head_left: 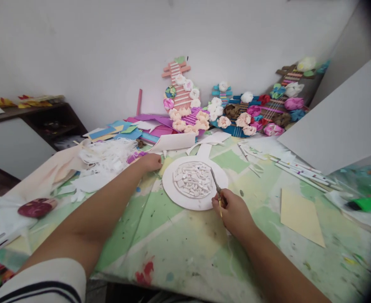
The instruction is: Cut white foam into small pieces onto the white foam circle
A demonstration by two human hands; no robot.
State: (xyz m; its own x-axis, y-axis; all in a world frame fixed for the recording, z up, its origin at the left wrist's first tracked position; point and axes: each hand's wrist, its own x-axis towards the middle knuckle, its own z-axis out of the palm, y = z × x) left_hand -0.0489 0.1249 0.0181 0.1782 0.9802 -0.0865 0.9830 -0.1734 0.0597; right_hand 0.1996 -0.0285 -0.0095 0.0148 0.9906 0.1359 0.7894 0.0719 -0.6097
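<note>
A white round paper disc (175, 191) with a neck-like tab lies on the paint-stained table (172, 248). Small white paper pieces (193, 179) cover its centre. My right hand (232, 212) is closed on a thin metal tool, tweezers or small scissors (216, 184), whose tip points at the paper pieces. My left hand (149, 162) rests on the table at the disc's left edge, next to a heap of white paper scraps (108, 153). Its fingers are curled under and what they hold, if anything, is hidden.
Paper guitars decorated with paper flowers (185, 105) (261, 111) lean on the back wall. Coloured paper sheets (125, 130) lie behind the disc. White sticks (299, 170), a cream sheet (300, 214), a grey board (340, 122) and a green object (368, 203) are at right. A dark red object (35, 207) lies left.
</note>
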